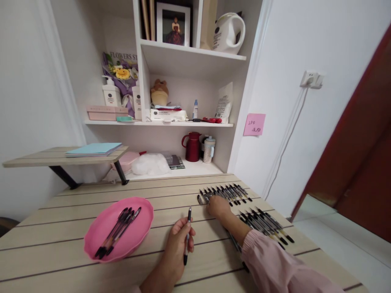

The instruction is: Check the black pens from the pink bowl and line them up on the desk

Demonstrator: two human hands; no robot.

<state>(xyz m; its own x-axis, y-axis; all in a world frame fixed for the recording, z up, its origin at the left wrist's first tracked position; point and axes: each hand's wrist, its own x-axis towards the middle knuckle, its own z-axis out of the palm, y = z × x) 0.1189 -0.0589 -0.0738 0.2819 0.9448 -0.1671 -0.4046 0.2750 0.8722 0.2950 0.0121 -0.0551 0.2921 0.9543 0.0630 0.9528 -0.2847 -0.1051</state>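
My left hand (179,240) is closed around a pen (187,234), held nearly upright with its bare point up and its black end down. My right hand (219,207) reaches down at the left end of the far row of pens (227,191); its fingers are bent and mostly hidden, so what they pinch does not show. A nearer group of pens (264,224) lies side by side under and beyond my right forearm. Several more pens (119,232) rest in a pink scalloped bowl (146,207) left of my left hand.
A raised wooden shelf (33,156) with blue paper (94,149) stands at the back left. Behind the slatted table (146,272) is a white shelving unit (195,49) holding a dark red jug (192,146), a cup (209,149) and a plastic bag (151,165).
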